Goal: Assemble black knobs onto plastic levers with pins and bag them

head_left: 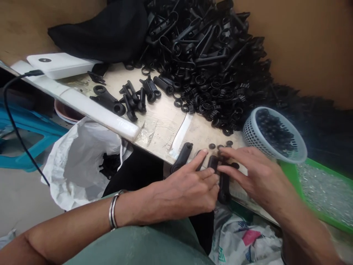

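Note:
My left hand (190,187), with a metal bangle at the wrist, lies over black plastic parts at the table's front edge. Its index finger is stretched out, and the other fingers touch a short black part (212,162). My right hand (252,171) is beside it, thumb and index finger apart at small black pieces; whether it holds one is hard to see. A long black part (182,156) lies left of my left hand. Small black discs (212,146) lie just beyond the fingers. Another long black part (224,187) sticks out over the edge between the hands.
A large heap of black parts (204,55) covers the table's back. At the right are a round basket (248,134) of small black pieces and a green tray (289,169) of clear pieces. A white sack (68,165) hangs below, left; a white device (63,65) lies above.

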Demonstrator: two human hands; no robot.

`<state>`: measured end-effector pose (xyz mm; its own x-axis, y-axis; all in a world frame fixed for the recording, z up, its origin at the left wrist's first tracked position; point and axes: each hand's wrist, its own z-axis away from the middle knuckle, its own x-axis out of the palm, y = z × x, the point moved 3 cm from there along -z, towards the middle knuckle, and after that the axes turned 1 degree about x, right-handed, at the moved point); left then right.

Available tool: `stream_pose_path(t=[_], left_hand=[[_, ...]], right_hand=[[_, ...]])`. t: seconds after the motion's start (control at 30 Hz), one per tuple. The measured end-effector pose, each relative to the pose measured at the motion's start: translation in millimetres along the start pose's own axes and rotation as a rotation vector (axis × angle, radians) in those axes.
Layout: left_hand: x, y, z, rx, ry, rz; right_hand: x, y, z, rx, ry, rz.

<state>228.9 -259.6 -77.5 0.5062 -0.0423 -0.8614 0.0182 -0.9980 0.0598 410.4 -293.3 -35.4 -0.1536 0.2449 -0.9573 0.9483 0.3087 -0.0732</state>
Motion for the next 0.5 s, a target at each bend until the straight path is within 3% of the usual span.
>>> stream_pose_path(t=[0.13,0.27,0.5], left_hand=[[-3.2,-0.3,-0.8,-0.001,-0.007,0.009],[-0.2,0.4,0.0,-0.004,-0.006,0.005],[0.9,-1.4,1.8,-0.003,-0.033,0.043]], right_hand=[[-7.7,7.1,6.8,-0.005,0.045,0.062],[-0.2,2.2,1.8,-0.042,0.0,0.018],[11.1,-2.1,-9.9,-0.148,0.03,0.058]])
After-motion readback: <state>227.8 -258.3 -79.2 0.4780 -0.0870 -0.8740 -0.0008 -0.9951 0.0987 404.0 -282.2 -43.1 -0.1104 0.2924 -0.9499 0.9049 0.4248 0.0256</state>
